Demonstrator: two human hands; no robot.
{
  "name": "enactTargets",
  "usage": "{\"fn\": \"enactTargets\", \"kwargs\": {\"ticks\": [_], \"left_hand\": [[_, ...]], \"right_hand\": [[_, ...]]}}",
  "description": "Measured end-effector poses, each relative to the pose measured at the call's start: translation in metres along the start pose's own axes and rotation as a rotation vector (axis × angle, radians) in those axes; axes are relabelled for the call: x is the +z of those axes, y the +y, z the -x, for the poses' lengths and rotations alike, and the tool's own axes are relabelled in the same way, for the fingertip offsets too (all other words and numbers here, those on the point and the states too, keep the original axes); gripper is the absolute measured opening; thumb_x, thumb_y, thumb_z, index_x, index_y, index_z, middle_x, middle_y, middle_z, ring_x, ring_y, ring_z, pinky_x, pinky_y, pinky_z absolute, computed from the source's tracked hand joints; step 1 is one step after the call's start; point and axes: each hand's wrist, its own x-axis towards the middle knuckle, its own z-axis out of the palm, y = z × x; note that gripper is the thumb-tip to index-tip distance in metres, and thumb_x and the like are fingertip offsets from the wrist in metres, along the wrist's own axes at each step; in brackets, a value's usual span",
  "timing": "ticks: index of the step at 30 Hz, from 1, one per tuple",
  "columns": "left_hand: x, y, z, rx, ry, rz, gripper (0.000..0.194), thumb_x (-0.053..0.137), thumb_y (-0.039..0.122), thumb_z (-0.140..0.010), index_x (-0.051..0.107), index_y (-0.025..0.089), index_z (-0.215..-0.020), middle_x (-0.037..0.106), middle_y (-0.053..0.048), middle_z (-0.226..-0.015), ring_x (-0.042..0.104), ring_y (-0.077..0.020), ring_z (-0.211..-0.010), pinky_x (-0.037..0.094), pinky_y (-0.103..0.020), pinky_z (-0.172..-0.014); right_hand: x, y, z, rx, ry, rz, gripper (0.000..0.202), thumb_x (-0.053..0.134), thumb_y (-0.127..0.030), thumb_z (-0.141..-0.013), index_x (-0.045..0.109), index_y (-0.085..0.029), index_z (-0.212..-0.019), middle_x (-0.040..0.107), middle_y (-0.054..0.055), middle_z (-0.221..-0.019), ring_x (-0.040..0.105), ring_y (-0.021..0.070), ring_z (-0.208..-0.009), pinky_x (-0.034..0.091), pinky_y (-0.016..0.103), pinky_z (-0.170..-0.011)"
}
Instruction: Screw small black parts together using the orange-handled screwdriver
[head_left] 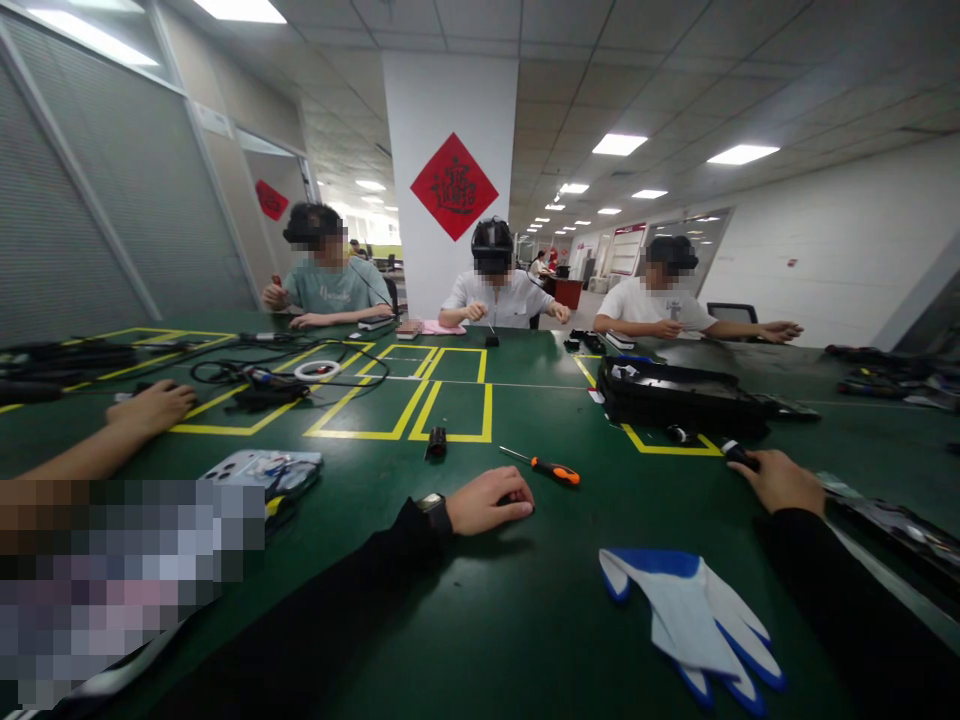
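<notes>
My left hand rests on the green table with its fingers loosely bent and nothing visible in them. Just beyond it lies a screwdriver with an orange and black handle, not touched by the hand. A small dark cylindrical part stands farther off to the left. On the right, my right hand has its fingers closed on a short black cylindrical object with a pale end; its exact kind is unclear. White and blue work gloves lie between my forearms.
A large black case stands beyond my right hand. Cables and a white ring-shaped coil lie at left. A co-worker's hand rests on the left side. Across the table sit three people wearing headsets. Long parts lie at right.
</notes>
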Motion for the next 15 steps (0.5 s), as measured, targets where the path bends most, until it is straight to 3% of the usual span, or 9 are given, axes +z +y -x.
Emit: {"fn": "enactTargets", "kwargs": {"ticks": [6,15], "left_hand": [[0.0,0.0,0.001,-0.014,-0.003,-0.006,0.034,0.04,0.042,-0.082,0.06,0.017,-0.094,0.053,-0.005,-0.087,0.048,-0.0139,-0.078,0.038,-0.024,-0.072],[0.001,-0.002,0.0,-0.015,-0.02,-0.026,0.036,0.038,0.044,-0.082,0.059,0.017,-0.094,0.052,-0.005,-0.087,0.047,-0.014,-0.079,0.038,-0.025,-0.074]], "right_hand": [[0.009,0.008,-0.006,0.019,-0.005,-0.025,0.03,0.048,-0.031,-0.076,0.059,-0.023,-0.102,0.054,0.01,-0.103,0.056,0.025,-0.081,0.038,0.032,-0.057],[0.012,0.014,-0.009,0.024,-0.035,-0.074,0.032,0.046,-0.028,-0.078,0.055,-0.023,-0.108,0.055,0.01,-0.099,0.054,0.0229,-0.086,0.038,0.03,-0.064]]}}
